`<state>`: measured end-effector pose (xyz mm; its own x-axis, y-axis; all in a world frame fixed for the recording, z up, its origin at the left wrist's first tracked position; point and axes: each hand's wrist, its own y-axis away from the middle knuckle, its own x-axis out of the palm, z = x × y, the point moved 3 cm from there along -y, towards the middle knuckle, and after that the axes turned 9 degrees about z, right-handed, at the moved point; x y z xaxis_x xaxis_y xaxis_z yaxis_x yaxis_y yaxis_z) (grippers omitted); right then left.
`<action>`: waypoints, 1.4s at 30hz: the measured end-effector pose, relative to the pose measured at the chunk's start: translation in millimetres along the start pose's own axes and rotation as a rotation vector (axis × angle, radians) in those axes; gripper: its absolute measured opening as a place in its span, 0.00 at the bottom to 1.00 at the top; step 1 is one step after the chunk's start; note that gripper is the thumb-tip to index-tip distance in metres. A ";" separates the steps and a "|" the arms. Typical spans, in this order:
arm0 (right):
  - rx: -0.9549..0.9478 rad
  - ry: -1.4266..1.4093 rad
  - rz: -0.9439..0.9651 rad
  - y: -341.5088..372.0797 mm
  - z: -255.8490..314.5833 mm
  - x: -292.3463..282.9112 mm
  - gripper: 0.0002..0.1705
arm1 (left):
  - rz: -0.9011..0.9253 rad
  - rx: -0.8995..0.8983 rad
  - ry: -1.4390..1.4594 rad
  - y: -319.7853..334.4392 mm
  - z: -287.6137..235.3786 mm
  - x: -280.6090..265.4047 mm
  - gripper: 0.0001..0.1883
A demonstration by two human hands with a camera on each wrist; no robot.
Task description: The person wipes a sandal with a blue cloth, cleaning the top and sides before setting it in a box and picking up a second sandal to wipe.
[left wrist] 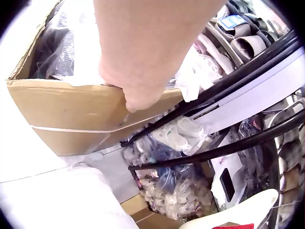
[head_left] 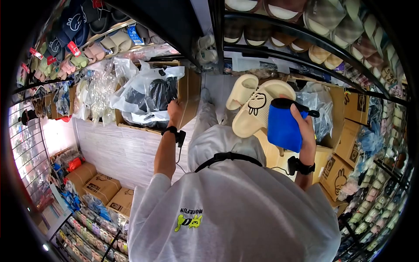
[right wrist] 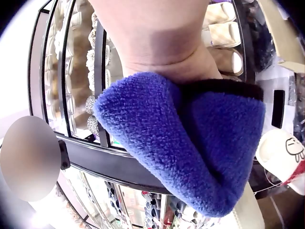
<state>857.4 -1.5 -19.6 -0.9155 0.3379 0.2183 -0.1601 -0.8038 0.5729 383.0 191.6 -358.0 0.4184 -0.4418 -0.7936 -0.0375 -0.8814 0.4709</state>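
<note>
The left hand (head_left: 174, 107) is gripping the rim of an open cardboard box (head_left: 191, 98), its thumb pressing the outer wall, while the right hand (head_left: 305, 126) is holding a fuzzy blue cloth (head_left: 283, 126) with a black band, fingers partly hidden. The cloth is overlapping a cream slipper (head_left: 244, 122) with a rabbit drawing; whether they are touching, I cannot tell. A second cream slipper (head_left: 241, 89) is lying beside it. Plastic-wrapped dark goods (head_left: 157, 91) are filling the box.
</note>
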 end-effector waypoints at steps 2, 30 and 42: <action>-0.011 -0.018 -0.007 -0.2 -0.8 -0.5 0.28 | 0.002 -0.014 0.003 -1.4 -1.1 -1.1 0.17; -0.124 -0.092 0.052 -16.1 2.1 7.5 0.25 | 0.298 0.235 0.055 -39.7 34.9 -29.5 0.14; -0.297 -0.102 -0.097 -23.7 11.1 33.6 0.23 | 0.917 0.229 -0.234 -89.9 -28.3 -42.3 0.17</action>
<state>834.5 34.4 -17.1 -0.8513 0.4552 0.2609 -0.3592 -0.8681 0.3426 394.3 294.3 -355.8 -0.0511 -0.9732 -0.2243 -0.4449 -0.1789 0.8775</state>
